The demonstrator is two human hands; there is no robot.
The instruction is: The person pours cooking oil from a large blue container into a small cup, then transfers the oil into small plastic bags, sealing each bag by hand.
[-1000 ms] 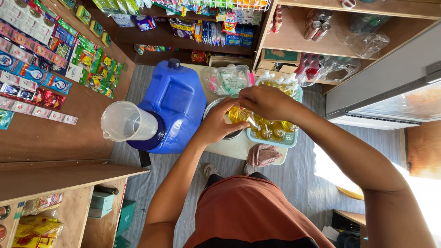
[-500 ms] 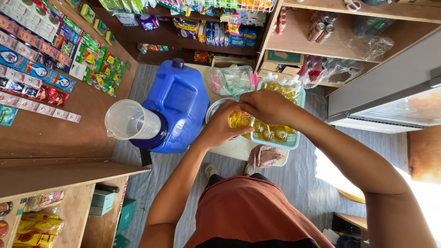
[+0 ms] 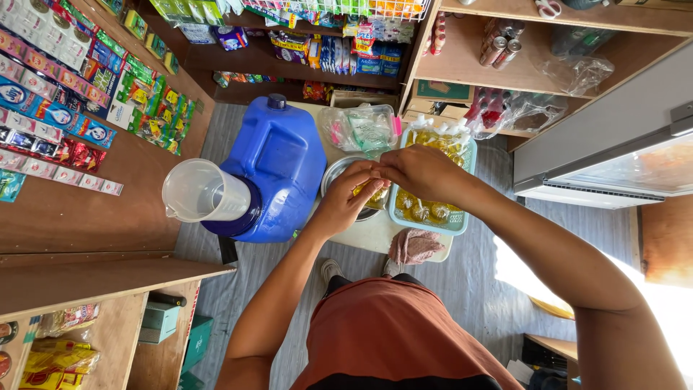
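Fingertips of both hands meet over the metal bowl (image 3: 333, 180). Left hand (image 3: 348, 196) and right hand (image 3: 421, 170) are both pinched narrow on the top of a small clear bag of yellow liquid (image 3: 373, 195). The bag hangs just under the fingers, its neck hidden inside the pinch, its body showing between the left palm and the right knuckles. Can't tell how the neck sits or which fingers actually grip it; the contact zone is covered by the hands.

The bag is over the bowl, at the bowl's right side, and whether it touches the bowl isn't visible.

Just right of the bowl, touching or nearly so: a teal plastic tray (image 3: 463, 152) filled with more filled bags (image 3: 421, 211) of the same yellow liquid. The right wrist crosses over the tray.

Behind the bowl: a clear lidded container (image 3: 361, 126) with a pink latch.

Left of the bowl: a big blue jerrycan (image 3: 278, 159) lying on the white table (image 3: 364, 237), with a clear measuring jug (image 3: 198, 192) sitting on its near end, well apart from both hands.

A pinkish cloth (image 3: 413, 245) lies at the table's front edge, below the tray.

Further out: wooden shelves (image 3: 65, 217) on the left hung with snack sachets (image 3: 50, 108), and more packaged goods at the back.
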